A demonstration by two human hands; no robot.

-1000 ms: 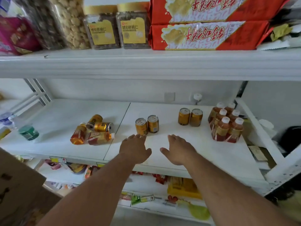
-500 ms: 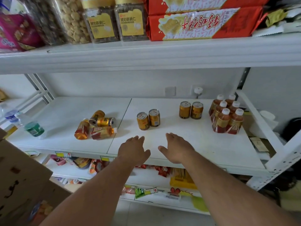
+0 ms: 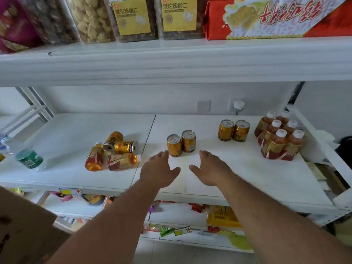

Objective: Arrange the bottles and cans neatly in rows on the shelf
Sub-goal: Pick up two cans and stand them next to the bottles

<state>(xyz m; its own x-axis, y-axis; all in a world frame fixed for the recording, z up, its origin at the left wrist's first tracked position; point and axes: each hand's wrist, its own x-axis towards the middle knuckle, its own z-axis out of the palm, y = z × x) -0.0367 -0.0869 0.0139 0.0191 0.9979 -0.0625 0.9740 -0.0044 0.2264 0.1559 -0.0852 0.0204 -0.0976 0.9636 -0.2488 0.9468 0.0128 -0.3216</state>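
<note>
Two gold cans (image 3: 181, 142) stand upright in the middle of the white shelf (image 3: 247, 174). Another upright pair of gold cans (image 3: 233, 130) stands further back to the right. Several amber bottles (image 3: 280, 136) with white caps stand grouped at the right. On the left lie two tipped gold cans (image 3: 122, 142) and two amber bottles (image 3: 110, 159) on their sides. My left hand (image 3: 159, 171) hovers open just in front of the middle cans, its fingertips near the left one. My right hand (image 3: 211, 168) hovers open beside it, holding nothing.
A clear water bottle with a green label (image 3: 26, 159) lies at the shelf's far left. The upper shelf (image 3: 171, 60) carries snack jars and red boxes overhead. A cardboard box (image 3: 21, 231) sits at lower left. Snack packets fill the shelf below.
Both hands have reached a little further in toward the two middle cans. The camera has moved closer to the shelf and dipped slightly.
</note>
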